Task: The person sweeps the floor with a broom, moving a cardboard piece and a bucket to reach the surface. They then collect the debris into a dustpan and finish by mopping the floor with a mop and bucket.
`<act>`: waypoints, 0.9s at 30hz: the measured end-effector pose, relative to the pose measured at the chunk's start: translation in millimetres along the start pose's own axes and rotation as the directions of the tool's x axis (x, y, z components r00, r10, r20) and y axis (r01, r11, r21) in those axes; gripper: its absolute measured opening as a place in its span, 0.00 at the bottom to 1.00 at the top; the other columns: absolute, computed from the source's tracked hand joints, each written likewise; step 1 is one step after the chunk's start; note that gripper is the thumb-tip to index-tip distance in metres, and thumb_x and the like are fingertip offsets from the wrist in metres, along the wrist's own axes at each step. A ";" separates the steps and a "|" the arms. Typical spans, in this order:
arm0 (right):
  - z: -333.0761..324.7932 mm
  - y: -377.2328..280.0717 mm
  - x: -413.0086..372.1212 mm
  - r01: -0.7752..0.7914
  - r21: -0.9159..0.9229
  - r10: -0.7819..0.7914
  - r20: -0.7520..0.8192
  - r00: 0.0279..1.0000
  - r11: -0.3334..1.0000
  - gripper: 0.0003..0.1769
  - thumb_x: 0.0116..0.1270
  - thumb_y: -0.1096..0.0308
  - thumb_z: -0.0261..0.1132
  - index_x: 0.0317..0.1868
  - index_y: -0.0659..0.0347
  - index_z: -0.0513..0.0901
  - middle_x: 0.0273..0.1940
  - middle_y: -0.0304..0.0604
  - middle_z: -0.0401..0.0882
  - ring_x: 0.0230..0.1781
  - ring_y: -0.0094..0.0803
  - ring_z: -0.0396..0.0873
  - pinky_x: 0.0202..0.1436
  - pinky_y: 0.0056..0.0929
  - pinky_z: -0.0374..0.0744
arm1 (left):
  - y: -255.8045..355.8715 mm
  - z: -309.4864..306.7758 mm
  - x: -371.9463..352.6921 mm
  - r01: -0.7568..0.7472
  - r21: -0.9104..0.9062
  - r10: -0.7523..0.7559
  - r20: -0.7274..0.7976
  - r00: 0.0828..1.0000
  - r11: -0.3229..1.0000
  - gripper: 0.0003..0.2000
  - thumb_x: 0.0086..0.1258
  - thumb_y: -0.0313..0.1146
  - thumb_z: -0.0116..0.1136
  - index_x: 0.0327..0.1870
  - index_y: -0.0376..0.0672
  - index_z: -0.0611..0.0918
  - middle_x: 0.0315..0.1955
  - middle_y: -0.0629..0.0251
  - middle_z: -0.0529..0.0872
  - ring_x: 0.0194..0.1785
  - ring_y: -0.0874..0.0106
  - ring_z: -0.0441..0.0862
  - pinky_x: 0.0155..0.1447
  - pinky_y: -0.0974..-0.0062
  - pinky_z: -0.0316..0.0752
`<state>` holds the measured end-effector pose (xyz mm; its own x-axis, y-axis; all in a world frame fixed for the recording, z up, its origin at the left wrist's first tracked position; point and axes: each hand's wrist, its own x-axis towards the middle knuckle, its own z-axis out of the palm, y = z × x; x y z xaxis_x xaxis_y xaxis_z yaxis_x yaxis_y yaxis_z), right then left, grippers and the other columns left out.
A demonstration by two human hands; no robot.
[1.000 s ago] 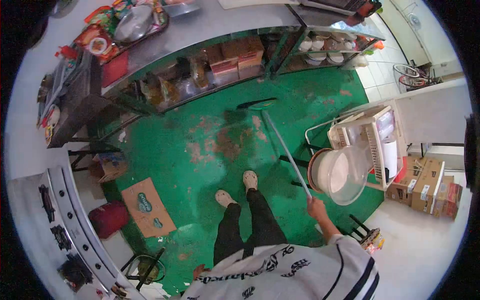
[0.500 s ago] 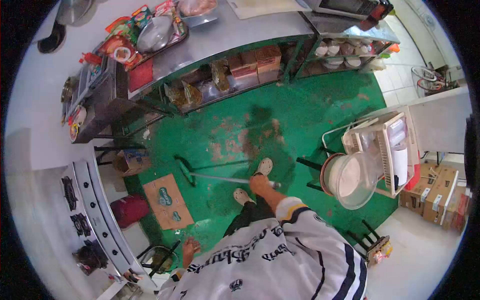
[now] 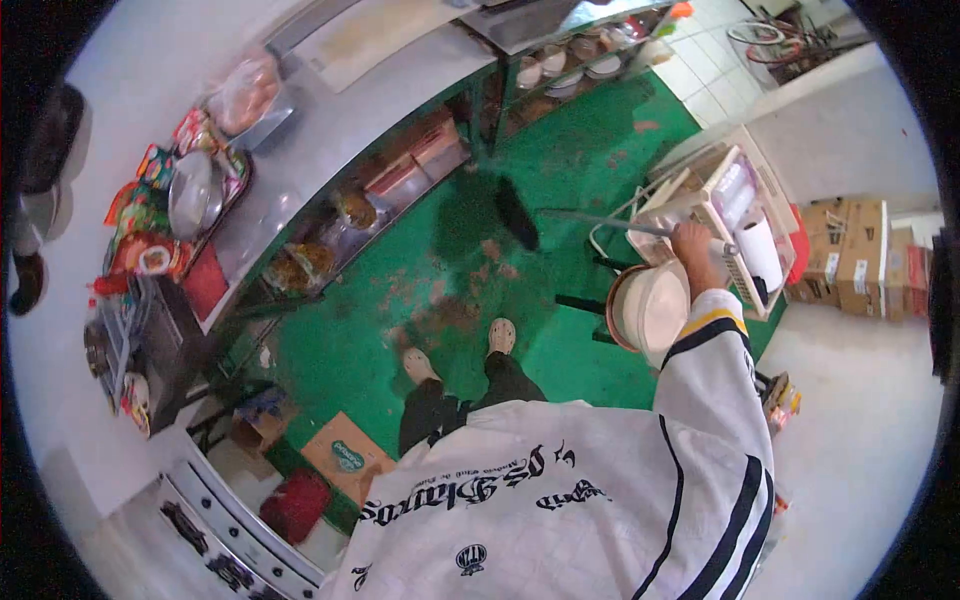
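Note:
My right hand (image 3: 693, 240) is closed around the pale handle of a broom (image 3: 590, 217), out to the right side. The handle runs left from my fist to a dark, blurred broom head (image 3: 517, 213) over the green floor. Close below that hand stands a large round tub (image 3: 652, 312) with pale contents, and a cream plastic basket (image 3: 740, 215) holding a white roll lies just behind it. My left hand is outside the picture.
A steel counter (image 3: 350, 110) with food packets and a metal bowl (image 3: 195, 195) runs along the far left. Nearby are a stove (image 3: 235, 540), a flattened cardboard sheet (image 3: 345, 457) on the floor, and stacked cardboard boxes (image 3: 850, 255) at the right.
My right hand has swung the broom rightward and forward, toward the tub and basket; its head moved from left of my feet to ahead of them. My left hand has left the view.

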<state>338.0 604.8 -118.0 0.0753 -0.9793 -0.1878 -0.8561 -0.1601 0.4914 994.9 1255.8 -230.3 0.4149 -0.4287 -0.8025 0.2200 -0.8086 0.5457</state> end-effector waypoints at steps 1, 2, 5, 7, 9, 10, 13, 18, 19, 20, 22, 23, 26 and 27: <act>6.1 8.1 6.0 -0.020 0.019 0.021 -0.059 0.998 1.000 0.14 0.62 0.58 0.54 0.31 0.53 0.84 0.30 0.43 0.83 0.32 0.38 0.82 0.34 0.38 0.78 | 18.5 -9.1 16.3 0.003 -0.008 -0.003 0.014 1.000 1.000 0.20 0.66 0.42 0.54 0.55 0.43 0.72 0.38 0.57 0.82 0.40 0.66 0.82 0.41 0.66 0.77; 21.8 15.5 12.9 -0.044 0.040 0.049 -0.122 0.991 0.998 0.14 0.62 0.58 0.55 0.28 0.55 0.83 0.29 0.44 0.82 0.30 0.39 0.82 0.34 0.39 0.77 | 41.2 -20.6 35.5 0.001 -0.019 0.000 0.031 1.000 1.000 0.20 0.66 0.42 0.54 0.55 0.43 0.72 0.38 0.57 0.82 0.40 0.66 0.81 0.40 0.66 0.77; -4.5 13.0 -8.7 -0.104 0.079 0.110 -0.077 0.991 0.991 0.16 0.62 0.56 0.56 0.27 0.57 0.82 0.29 0.47 0.81 0.29 0.41 0.81 0.33 0.42 0.77 | 113.2 -53.1 106.2 -0.020 -0.029 0.023 0.110 0.994 0.999 0.20 0.67 0.44 0.52 0.55 0.43 0.72 0.39 0.57 0.82 0.40 0.66 0.81 0.39 0.65 0.76; -42.7 -8.7 -52.6 -0.187 0.136 0.184 0.039 0.982 0.973 0.16 0.62 0.55 0.56 0.28 0.58 0.82 0.30 0.48 0.81 0.29 0.43 0.81 0.33 0.44 0.77 | 161.8 -72.9 157.7 -0.040 0.017 0.036 0.181 0.983 0.999 0.20 0.68 0.46 0.51 0.55 0.43 0.72 0.39 0.57 0.82 0.39 0.66 0.81 0.38 0.65 0.76; -70.6 -49.7 -111.9 -0.330 0.219 0.300 0.158 0.941 0.918 0.17 0.63 0.55 0.55 0.29 0.59 0.81 0.32 0.49 0.81 0.30 0.45 0.80 0.34 0.45 0.77 | 216.6 -84.5 207.1 -0.049 0.146 0.011 0.248 0.969 0.988 0.20 0.69 0.47 0.51 0.55 0.43 0.72 0.39 0.57 0.82 0.39 0.66 0.81 0.37 0.64 0.76; -70.6 -80.7 -150.1 -0.397 0.227 0.353 0.212 0.911 0.889 0.17 0.63 0.55 0.55 0.31 0.60 0.81 0.31 0.51 0.81 0.30 0.46 0.80 0.34 0.46 0.77 | 247.0 -88.8 229.2 -0.057 0.221 -0.007 0.276 0.961 0.974 0.20 0.69 0.47 0.50 0.55 0.43 0.71 0.39 0.58 0.82 0.39 0.67 0.81 0.37 0.64 0.76; -69.8 -199.4 -282.8 -0.511 0.308 0.461 0.224 0.859 0.803 0.17 0.64 0.55 0.54 0.33 0.61 0.78 0.28 0.54 0.79 0.29 0.50 0.79 0.31 0.48 0.76 | 325.0 -95.4 277.6 -0.203 0.409 -0.005 0.453 0.891 0.890 0.21 0.69 0.47 0.50 0.56 0.44 0.71 0.40 0.60 0.81 0.39 0.68 0.81 0.38 0.63 0.77; -148.3 -443.1 -513.2 -0.771 0.439 0.461 0.624 0.631 0.460 0.19 0.62 0.53 0.57 0.32 0.64 0.77 0.29 0.57 0.78 0.30 0.55 0.77 0.31 0.49 0.74 | 401.9 -90.0 330.8 -0.110 0.565 -0.171 0.422 0.890 0.818 0.20 0.70 0.48 0.49 0.56 0.45 0.71 0.41 0.61 0.81 0.38 0.70 0.80 0.38 0.66 0.77; -180.5 -477.1 -543.4 -0.827 0.432 0.351 0.759 0.548 0.359 0.21 0.63 0.51 0.55 0.33 0.63 0.78 0.28 0.58 0.78 0.30 0.55 0.77 0.31 0.49 0.74 | 407.4 -87.0 337.0 -0.099 0.584 -0.205 0.432 0.878 0.806 0.20 0.70 0.48 0.49 0.55 0.45 0.72 0.41 0.62 0.81 0.38 0.70 0.80 0.38 0.67 0.77; -182.4 -520.5 -592.5 -0.846 0.502 0.331 0.779 0.533 0.181 0.22 0.64 0.49 0.54 0.34 0.62 0.78 0.27 0.58 0.77 0.29 0.55 0.77 0.31 0.50 0.73 | 412.9 -80.8 340.5 -0.127 0.618 -0.215 0.448 0.867 0.776 0.20 0.70 0.47 0.49 0.55 0.45 0.72 0.40 0.62 0.81 0.37 0.71 0.80 0.37 0.69 0.77; -200.6 -577.5 -622.1 -0.918 0.395 0.224 0.893 0.391 0.028 0.22 0.64 0.49 0.54 0.34 0.62 0.78 0.28 0.59 0.78 0.29 0.55 0.77 0.31 0.50 0.73 | 423.3 -62.5 341.8 -0.187 0.683 -0.236 0.477 0.847 0.706 0.19 0.70 0.46 0.50 0.55 0.45 0.73 0.38 0.63 0.82 0.35 0.72 0.80 0.35 0.72 0.76; -204.6 -600.9 -621.8 -0.942 0.336 0.181 0.928 0.326 -0.024 0.22 0.64 0.49 0.54 0.34 0.63 0.78 0.28 0.59 0.78 0.29 0.56 0.77 0.31 0.50 0.73 | 433.8 -52.1 334.1 -0.229 0.692 -0.229 0.502 0.834 0.684 0.19 0.70 0.46 0.50 0.54 0.45 0.73 0.36 0.63 0.82 0.34 0.73 0.80 0.33 0.73 0.76; -191.9 -653.1 -600.0 -0.958 0.267 0.123 0.959 0.254 -0.105 0.23 0.63 0.48 0.54 0.34 0.63 0.79 0.29 0.59 0.78 0.30 0.56 0.78 0.31 0.51 0.74 | 458.8 -31.1 308.8 -0.337 0.697 -0.215 0.577 0.788 0.633 0.18 0.70 0.45 0.50 0.53 0.44 0.75 0.32 0.65 0.82 0.29 0.75 0.79 0.29 0.76 0.73; -176.6 -667.9 -593.0 -0.954 0.273 0.126 0.958 0.258 -0.121 0.23 0.63 0.48 0.54 0.34 0.63 0.79 0.29 0.60 0.78 0.30 0.57 0.78 0.31 0.51 0.74 | 463.2 -27.1 308.8 -0.366 0.689 -0.208 0.599 0.773 0.625 0.18 0.70 0.45 0.50 0.53 0.44 0.75 0.31 0.65 0.82 0.28 0.76 0.79 0.28 0.76 0.72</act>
<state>955.4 1270.6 -184.7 -0.5782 -0.1542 -0.8012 -0.1077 0.9878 -0.1124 1249.0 759.8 -218.8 -0.2544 -0.4045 -0.8784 -0.6227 -0.6265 0.4688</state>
